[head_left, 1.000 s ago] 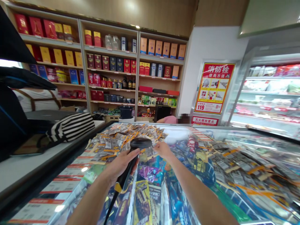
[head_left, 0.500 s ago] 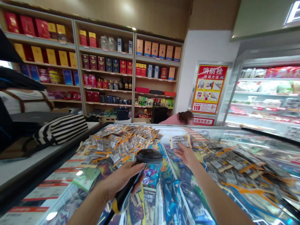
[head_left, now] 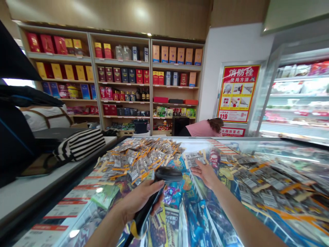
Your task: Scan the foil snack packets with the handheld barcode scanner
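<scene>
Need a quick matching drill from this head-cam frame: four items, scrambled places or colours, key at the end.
Column 1
1. Handheld scanner
2. Wall poster
3. Single packet
4. Bag

Column 2
A. Black and white stripes
B. At the fingertips of the right hand
C. Gripped in the left hand
D. Red and yellow

Pairs: 1-C, 2-D, 3-B, 4-A
</scene>
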### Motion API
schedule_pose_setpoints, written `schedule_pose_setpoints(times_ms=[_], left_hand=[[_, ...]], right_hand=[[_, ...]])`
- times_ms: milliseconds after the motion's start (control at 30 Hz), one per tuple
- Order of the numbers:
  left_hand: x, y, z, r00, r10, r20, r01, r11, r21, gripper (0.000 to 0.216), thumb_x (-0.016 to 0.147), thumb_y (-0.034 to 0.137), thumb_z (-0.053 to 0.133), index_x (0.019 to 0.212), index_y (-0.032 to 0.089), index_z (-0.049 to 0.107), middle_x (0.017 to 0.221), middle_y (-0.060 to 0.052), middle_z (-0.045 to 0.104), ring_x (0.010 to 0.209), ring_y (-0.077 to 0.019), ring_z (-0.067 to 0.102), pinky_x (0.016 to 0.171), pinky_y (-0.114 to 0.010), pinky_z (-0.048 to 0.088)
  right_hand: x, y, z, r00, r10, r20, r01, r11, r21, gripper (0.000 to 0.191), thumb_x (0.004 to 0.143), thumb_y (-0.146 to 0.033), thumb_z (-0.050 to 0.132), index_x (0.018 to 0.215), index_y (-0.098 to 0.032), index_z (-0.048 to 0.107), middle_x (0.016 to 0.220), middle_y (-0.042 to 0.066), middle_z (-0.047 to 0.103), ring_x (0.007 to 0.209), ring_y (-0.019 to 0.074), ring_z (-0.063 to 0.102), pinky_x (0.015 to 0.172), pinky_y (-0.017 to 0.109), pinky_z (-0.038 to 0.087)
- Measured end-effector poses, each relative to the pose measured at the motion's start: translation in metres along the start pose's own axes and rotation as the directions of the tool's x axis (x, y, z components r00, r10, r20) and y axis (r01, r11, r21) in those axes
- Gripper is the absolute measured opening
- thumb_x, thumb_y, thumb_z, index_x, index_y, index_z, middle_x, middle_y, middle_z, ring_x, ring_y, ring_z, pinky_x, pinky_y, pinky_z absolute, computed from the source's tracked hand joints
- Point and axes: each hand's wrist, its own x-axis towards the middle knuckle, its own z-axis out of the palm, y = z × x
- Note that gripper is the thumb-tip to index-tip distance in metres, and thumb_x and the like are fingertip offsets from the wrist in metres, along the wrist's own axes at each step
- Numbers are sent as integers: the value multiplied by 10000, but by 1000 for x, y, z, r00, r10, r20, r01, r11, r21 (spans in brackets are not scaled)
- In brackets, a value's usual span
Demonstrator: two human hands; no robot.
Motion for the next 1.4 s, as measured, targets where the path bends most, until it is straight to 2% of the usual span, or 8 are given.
schedule_pose_setpoints(times_ms=[200,333,533,800,933,1133,1233,1400], left_hand=[[-4,1,2,998,54,32,-58,992,113,319,689,464,493,633,151,462,526,32,486,366,-44,382,389,-196,288],[-4,2,2,999,25,43,-31,990,140,315,683,465,499,640,154,467,510,37,470,388,-55,389,403,-198,297],[0,1,1,999,25,48,-33,980,194,326,695,479,476,623,163,439,507,40,452,389,-56,374,398,-197,282],[-6,3,5,991,77,106,-102,962,255,324,682,488,478,630,169,461,454,58,429,385,-65,363,413,-202,271],[-5,3,4,988,85,126,-116,958,264,308,682,474,487,632,170,470,446,63,429,390,-66,370,422,-199,270],[1,0,-2,997,47,69,-61,975,215,332,669,503,485,631,175,445,495,49,455,366,-60,355,391,-206,265],[1,0,-2,996,62,70,-76,972,224,327,673,492,486,643,168,455,519,40,461,370,-58,362,395,-209,272],[-2,0,2,990,93,108,-118,959,258,322,655,486,506,625,169,458,449,64,408,375,-62,352,410,-204,272]], right_hand=[[-1,-4,-1,1000,1,7,-1,996,-90,213,635,-345,585,746,-171,533,579,20,621,579,152,609,579,272,475],[0,-6,-4,1000,3,-4,-4,994,-105,216,636,-345,576,756,-169,538,553,12,600,555,146,598,567,274,469],[-1,-11,-7,1000,18,5,-17,978,-206,236,632,-397,564,617,-163,553,551,21,595,493,117,542,486,239,433],[-10,-20,-3,1000,5,9,-3,957,-291,264,644,-417,535,603,-157,559,468,11,560,422,100,488,434,220,392],[-12,-21,-1,1000,18,5,-15,955,-297,261,650,-416,527,596,-162,552,458,5,553,416,98,486,427,214,388],[-11,-21,-1,1000,21,1,-19,939,-343,309,650,-458,516,587,-157,543,450,4,533,406,89,474,412,203,372],[-11,-21,0,1000,-6,5,8,929,-369,296,645,-458,521,605,-164,526,439,-13,515,391,86,456,395,201,355],[-11,-22,1,1000,-18,20,25,916,-401,290,656,-453,504,616,-166,515,432,-19,511,372,80,432,378,199,340]])
